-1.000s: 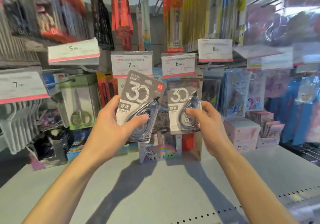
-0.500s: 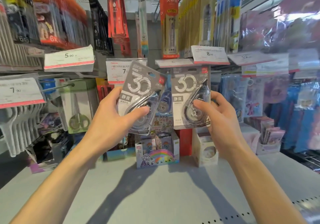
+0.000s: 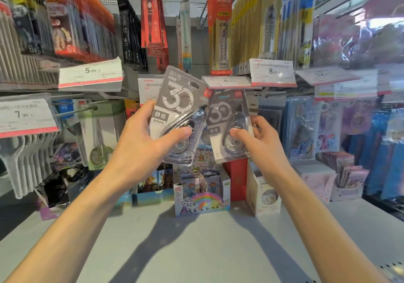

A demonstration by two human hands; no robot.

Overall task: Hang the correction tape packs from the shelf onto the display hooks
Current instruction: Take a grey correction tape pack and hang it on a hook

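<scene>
Both hands have risen since the earlier frames, and both packs now sit higher against the price tags; the right pack's top has come up under a tag.

Left hand [image 3: 140, 149]: fingers curled behind the left correction tape pack [image 3: 178, 116], thumb pressed across the clear blister on its front. Pack tilted, top leaning to the right, its top corner overlapping a white price tag [image 3: 148, 90] behind it. Forearm reaches up from lower left.

Right hand [image 3: 260, 143]: thumb on the blister front, fingers wrapped round the right edge of the right correction tape pack [image 3: 227, 125]. Pack near upright, its top tucked just under the price tag marked 6 [image 3: 227, 81]. Whether its hole is on a hook: cannot tell. Forearm reaches up from lower right.

Packs side by side, inner edges touching or overlapping. Below the hands: a rainbow-printed box [image 3: 202, 202] standing on the grey shelf [image 3: 196, 250]. Left of the left hand: packed scissors [image 3: 100, 138] on a hook. Above: hanging pen packs [image 3: 220, 25].
</scene>
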